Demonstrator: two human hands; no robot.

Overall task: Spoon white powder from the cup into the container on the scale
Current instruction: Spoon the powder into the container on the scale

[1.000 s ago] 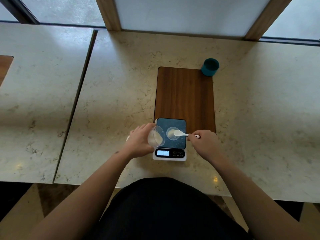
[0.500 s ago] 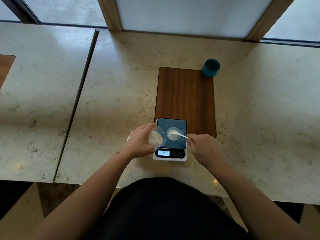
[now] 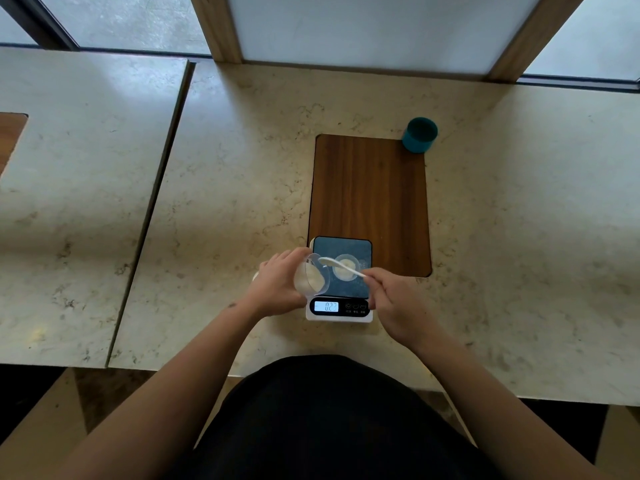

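Observation:
A white kitchen scale with a dark platform sits at the near edge of the marble counter; its lit display reads 0.27. A small clear container holding some white powder stands on the platform. My left hand grips a clear plastic cup of white powder, tilted toward the right just left of the container. My right hand pinches the handle of a white spoon, whose bowl hovers at the cup's rim, between cup and container.
A dark wooden board is set into the counter behind the scale. A teal cup stands at the board's far right corner. A seam separates a second counter slab on the left. Window frames line the back.
The spoon has moved left, from over the container on the scale to the cup's rim. My right hand shifted slightly with it. The cup stays tilted in my left hand.

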